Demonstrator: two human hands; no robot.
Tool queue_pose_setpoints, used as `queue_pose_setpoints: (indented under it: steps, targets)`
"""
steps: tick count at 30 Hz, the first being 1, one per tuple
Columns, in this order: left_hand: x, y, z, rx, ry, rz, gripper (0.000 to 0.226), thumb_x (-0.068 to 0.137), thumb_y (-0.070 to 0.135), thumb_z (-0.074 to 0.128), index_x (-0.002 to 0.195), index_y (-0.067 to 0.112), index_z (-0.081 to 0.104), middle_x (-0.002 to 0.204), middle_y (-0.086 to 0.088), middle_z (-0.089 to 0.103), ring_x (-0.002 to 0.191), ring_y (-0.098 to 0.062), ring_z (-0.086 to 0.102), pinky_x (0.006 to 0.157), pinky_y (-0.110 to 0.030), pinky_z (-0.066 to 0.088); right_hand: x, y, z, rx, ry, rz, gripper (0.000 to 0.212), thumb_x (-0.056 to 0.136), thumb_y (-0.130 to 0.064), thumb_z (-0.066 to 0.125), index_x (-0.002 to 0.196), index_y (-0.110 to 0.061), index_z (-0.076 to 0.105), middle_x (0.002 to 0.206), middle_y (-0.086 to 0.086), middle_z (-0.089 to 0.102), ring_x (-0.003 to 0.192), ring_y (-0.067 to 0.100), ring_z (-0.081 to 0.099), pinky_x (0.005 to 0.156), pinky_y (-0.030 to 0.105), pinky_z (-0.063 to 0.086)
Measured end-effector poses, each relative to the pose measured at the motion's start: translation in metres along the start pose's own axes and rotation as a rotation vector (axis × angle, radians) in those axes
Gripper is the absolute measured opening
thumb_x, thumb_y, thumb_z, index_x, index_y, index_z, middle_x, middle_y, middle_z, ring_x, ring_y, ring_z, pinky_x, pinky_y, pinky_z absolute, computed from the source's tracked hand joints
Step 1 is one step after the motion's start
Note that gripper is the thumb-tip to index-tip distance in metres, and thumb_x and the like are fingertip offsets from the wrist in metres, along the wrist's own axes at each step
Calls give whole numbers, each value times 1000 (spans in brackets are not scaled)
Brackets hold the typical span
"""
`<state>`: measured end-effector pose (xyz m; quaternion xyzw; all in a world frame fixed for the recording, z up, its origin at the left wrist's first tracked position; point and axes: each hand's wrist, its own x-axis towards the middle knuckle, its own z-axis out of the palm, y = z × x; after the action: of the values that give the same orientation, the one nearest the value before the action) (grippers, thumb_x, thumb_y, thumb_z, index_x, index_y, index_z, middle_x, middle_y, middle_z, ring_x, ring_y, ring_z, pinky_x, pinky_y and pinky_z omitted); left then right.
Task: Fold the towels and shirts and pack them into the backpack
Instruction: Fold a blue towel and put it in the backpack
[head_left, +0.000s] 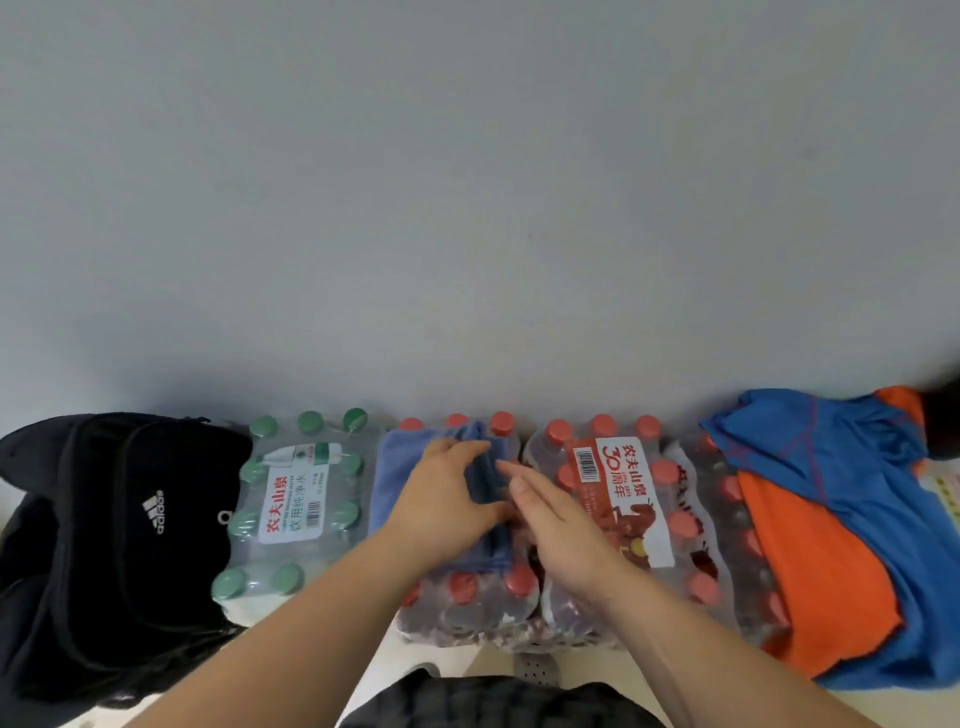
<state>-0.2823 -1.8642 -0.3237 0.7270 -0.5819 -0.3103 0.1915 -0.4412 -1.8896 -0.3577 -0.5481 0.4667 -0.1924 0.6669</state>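
Note:
A blue towel (397, 470) lies partly folded on a shrink-wrapped pack of red-capped bottles (467, 597) in the middle. My left hand (447, 499) rests on the towel and its fingers curl round a raised fold of the cloth. My right hand (550, 525) lies beside it at the towel's right edge, fingers straight and flat. A black backpack (104, 545) with a white logo stands at the far left. A blue and orange shirt (831, 530) lies crumpled at the far right.
A pack of green-capped water bottles (296, 509) sits between the backpack and the towel. Two more packs of red-capped bottles (623, 499) stand to the right, one under the shirt. A plain grey wall rises behind everything.

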Motion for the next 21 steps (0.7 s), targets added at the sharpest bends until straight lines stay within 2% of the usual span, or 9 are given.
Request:
queue_pose_setpoints:
  steps: [3, 5, 7, 8, 10, 13, 16, 18, 21]
  targets:
    - [-5, 1, 16, -37, -15, -28, 36, 77, 32, 75, 111, 25, 64, 94, 9, 62, 85, -5, 60, 77, -29, 50, 1, 2, -11, -79, -78, 33, 26, 106, -33, 44, 127, -39, 59, 119, -26, 59, 116, -11, 53, 96, 9, 40]
    - [-13, -4, 17, -144, 0, -108, 39, 83, 14, 68, 117, 31, 57, 62, 8, 56, 51, -4, 50, 56, -20, 43, 3, 1, -13, -140, -122, 33, 28, 107, -31, 45, 129, -32, 61, 117, -24, 59, 115, -7, 55, 99, 13, 43]
    - [-20, -6, 15, -197, 58, -154, 44, 87, 6, 62, 123, 30, 57, 49, 8, 48, 43, -6, 41, 47, -16, 35, 3, -3, -12, -217, -180, 2, 33, 106, -30, 46, 136, -25, 59, 120, -20, 57, 116, -3, 54, 104, 21, 42]
    - [-24, -7, 13, -179, 122, -154, 44, 87, 5, 61, 124, 28, 59, 55, 10, 52, 45, -5, 43, 49, -14, 35, 4, -4, -13, -265, -194, -24, 35, 106, -30, 47, 138, -22, 58, 123, -16, 56, 117, -2, 53, 103, 19, 39]
    - [-26, -10, 9, -69, 269, -127, 44, 86, 8, 61, 126, 25, 61, 93, 7, 65, 68, -2, 55, 65, -10, 39, 5, -5, -16, -264, -188, -52, 29, 105, -26, 49, 129, -20, 65, 113, -17, 60, 106, -10, 55, 91, 9, 39]
    - [-23, -25, 7, 204, 354, -71, 54, 82, 29, 54, 136, 23, 57, 137, -2, 57, 119, -25, 55, 100, -32, 42, 6, -3, -24, -160, -163, -14, 23, 105, -25, 51, 98, -37, 68, 95, -27, 66, 94, -14, 61, 78, 5, 45]
    - [-16, -26, 16, 434, 154, -93, 74, 86, 60, 28, 155, 34, 28, 164, 2, 23, 151, -28, 20, 121, -52, 20, 4, -2, -29, -133, -176, 5, 23, 104, -27, 52, 96, -42, 66, 103, -20, 71, 102, -2, 66, 90, 21, 53]
    - [-10, -30, 30, 564, 26, -109, 83, 81, 73, 8, 157, 40, 3, 167, 7, -1, 154, -25, -5, 121, -57, 2, 3, -1, -31, -218, -208, -9, 20, 103, -26, 53, 104, -43, 64, 109, -18, 68, 106, 0, 64, 97, 28, 53]
    - [-5, -34, 49, 652, -12, -124, 82, 80, 84, -6, 149, 43, -25, 164, 4, -21, 151, -28, -22, 119, -62, -6, 3, -5, -37, -453, -157, -119, 25, 102, -31, 54, 126, -29, 63, 120, -14, 57, 102, -5, 56, 91, 10, 44]
